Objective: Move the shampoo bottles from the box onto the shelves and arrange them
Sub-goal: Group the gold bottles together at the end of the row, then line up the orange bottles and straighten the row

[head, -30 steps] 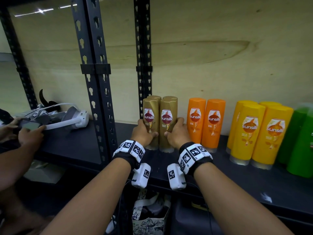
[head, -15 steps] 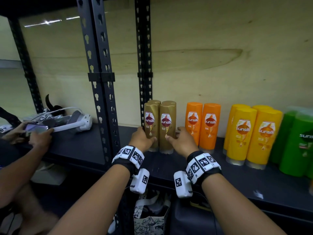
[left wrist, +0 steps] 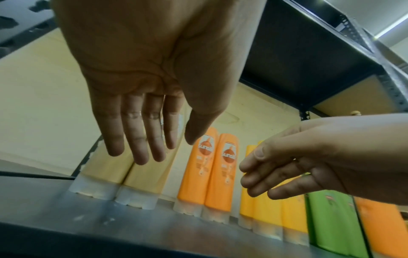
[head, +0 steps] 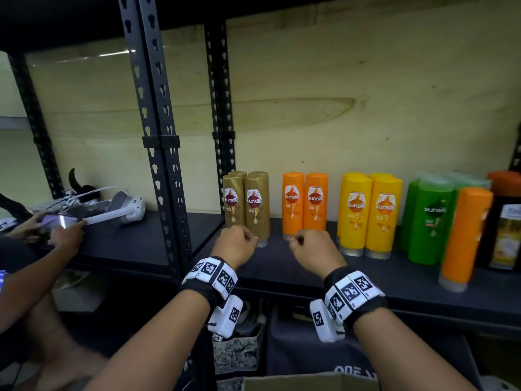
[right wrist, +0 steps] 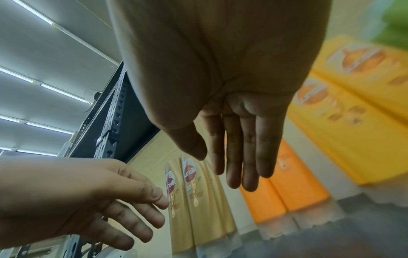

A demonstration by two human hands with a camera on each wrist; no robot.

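Gold shampoo bottles [head: 246, 206] stand cap-down in a tight group at the left end of the dark shelf [head: 282, 266], beside a pair of orange bottles [head: 305, 204], yellow bottles [head: 369, 213] and green bottles [head: 431, 218]. My left hand [head: 236, 244] hovers just in front of the gold bottles [left wrist: 123, 172], fingers relaxed and holding nothing. My right hand [head: 313, 249] hangs in front of the orange bottles [right wrist: 284, 190], also empty with loose fingers. A cardboard box edge [head: 307, 382] shows at the bottom.
A lone orange bottle [head: 465, 235] stands nearer the shelf's front at the right, beside a dark bottle [head: 504, 221]. Black perforated uprights [head: 160, 131] divide the bays. In the left bay another person's hands [head: 66, 235] hold a phone next to a white headset [head: 124, 207].
Both my hands have let go of the gold bottles and pulled back toward me. The head view has drawn back, showing more bottles at the right.
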